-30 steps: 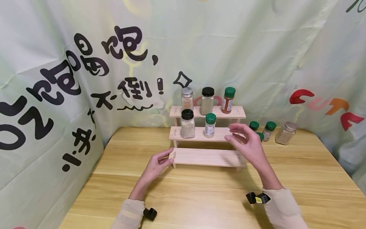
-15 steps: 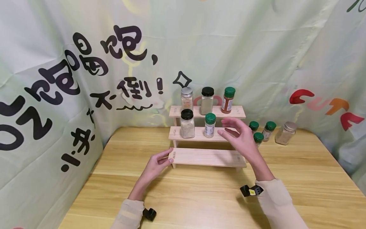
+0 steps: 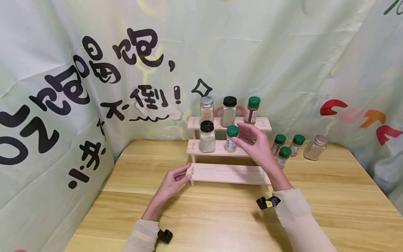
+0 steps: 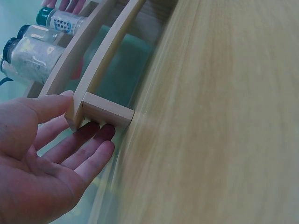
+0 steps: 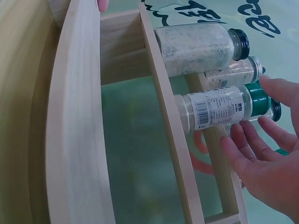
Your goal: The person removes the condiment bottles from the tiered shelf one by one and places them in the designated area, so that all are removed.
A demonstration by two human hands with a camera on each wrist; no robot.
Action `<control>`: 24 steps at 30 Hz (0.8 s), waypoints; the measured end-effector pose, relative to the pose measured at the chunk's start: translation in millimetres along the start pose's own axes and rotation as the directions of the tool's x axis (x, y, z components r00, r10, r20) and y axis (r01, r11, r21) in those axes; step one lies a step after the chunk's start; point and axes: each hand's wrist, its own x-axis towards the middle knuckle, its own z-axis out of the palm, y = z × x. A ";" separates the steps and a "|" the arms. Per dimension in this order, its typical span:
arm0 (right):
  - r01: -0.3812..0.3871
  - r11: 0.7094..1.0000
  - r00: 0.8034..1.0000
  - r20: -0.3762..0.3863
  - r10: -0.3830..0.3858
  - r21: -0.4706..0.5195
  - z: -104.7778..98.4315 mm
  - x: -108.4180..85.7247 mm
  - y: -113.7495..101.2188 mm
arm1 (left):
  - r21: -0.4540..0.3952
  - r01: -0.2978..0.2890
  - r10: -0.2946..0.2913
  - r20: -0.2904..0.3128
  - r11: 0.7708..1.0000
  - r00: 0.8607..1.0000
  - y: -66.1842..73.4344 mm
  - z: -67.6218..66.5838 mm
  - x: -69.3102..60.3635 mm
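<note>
A three-tier wooden shelf rack (image 3: 226,173) stands on the table. My left hand (image 3: 172,180) holds the left end of its lowest tier, the thumb at the front edge and the other fingers by the end. On the middle tier stands a small green-capped spice jar (image 3: 231,142), upright, with a white label. Around its cap, my right hand (image 3: 256,145) spreads thumb and fingers; in the right wrist view the fingers (image 5: 247,140) look relaxed, and firm contact does not show. Left of that jar is a larger black-capped jar (image 3: 207,138) with pale contents.
Along the top tier are a silver-capped jar (image 3: 206,109), a black-capped jar (image 3: 229,112) and a green-capped jar (image 3: 252,111) with red contents. Right of the rack, several green-capped jars (image 3: 283,157) and a silver-capped jar (image 3: 315,148) stand on the table (image 3: 217,217). A printed curtain hangs behind.
My right hand has moved left, from the right side of the middle tier to the green-capped jar there. My left hand keeps its place on the rack.
</note>
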 end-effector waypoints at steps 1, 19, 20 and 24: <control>-0.004 1.000 1.000 0.001 0.004 -0.003 1.2 1.0 -0.5 | 0.001 0.000 0.000 -0.001 1.000 1.000 0.2 0.1 -0.1; -0.063 0.998 0.998 0.003 0.063 -0.020 10.2 8.9 -1.4 | 0.018 0.002 -0.002 -0.011 1.000 1.000 0.9 0.4 -0.7; -0.065 0.998 0.998 0.003 0.065 -0.017 10.2 9.0 -1.5 | 0.021 -0.001 0.001 -0.010 1.000 1.000 0.8 0.4 -0.5; -0.070 0.997 0.998 0.004 0.070 -0.012 10.2 8.7 -1.9 | 0.024 -0.004 0.004 -0.012 1.000 1.000 1.0 0.3 -0.5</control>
